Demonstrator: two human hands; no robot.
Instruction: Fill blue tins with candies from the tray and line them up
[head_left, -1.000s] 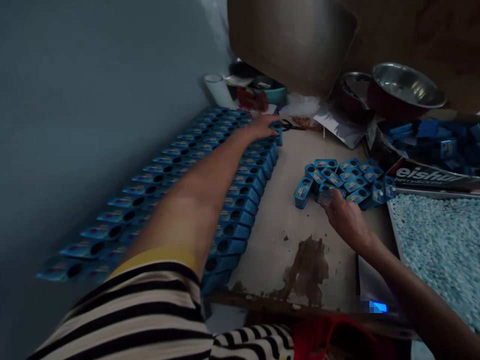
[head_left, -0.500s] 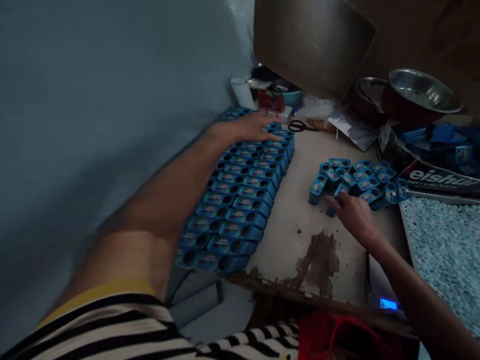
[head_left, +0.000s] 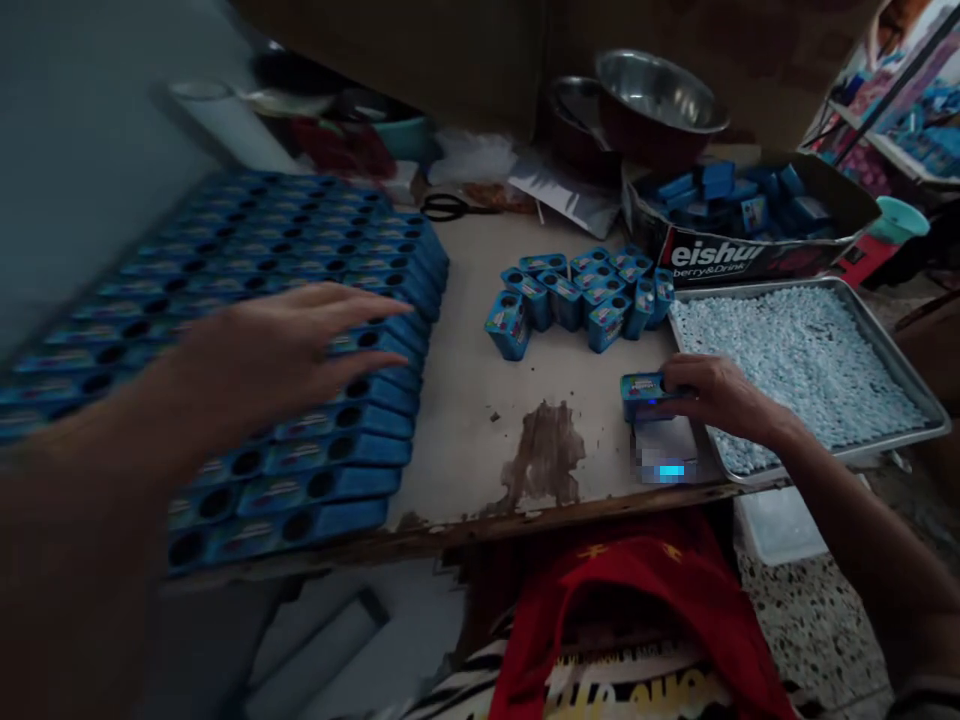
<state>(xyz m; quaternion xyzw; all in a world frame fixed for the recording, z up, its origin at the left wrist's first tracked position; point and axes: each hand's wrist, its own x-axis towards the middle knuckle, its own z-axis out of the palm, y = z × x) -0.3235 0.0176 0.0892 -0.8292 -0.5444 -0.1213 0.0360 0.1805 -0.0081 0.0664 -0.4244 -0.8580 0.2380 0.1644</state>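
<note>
My right hand (head_left: 712, 390) grips a small blue plastic box (head_left: 639, 398) at its right end. It is held over a small scale (head_left: 666, 440) with a lit blue display, and I cannot tell whether it rests on it. My left hand (head_left: 300, 340) is open, thumb apart from the fingers, over packed rows of similar blue boxes (head_left: 262, 235) with round dark holes in their tops. Whether it touches them is unclear. Between the hands, farther back, stands a loose group of the same boxes (head_left: 562, 297).
On the right, a metal tray (head_left: 840, 455) holds light blue pellets. Behind it, a carton (head_left: 739, 260) contains more blue boxes. Metal bowls (head_left: 660, 100), scissors (head_left: 450, 207) and a white cylinder (head_left: 236, 125) line the back. The table's front edge (head_left: 525, 518) is worn.
My right hand has carried a blue box from the loose group to the scale. My left hand has drawn back from the far rows toward nearer ones. The view has turned right.
</note>
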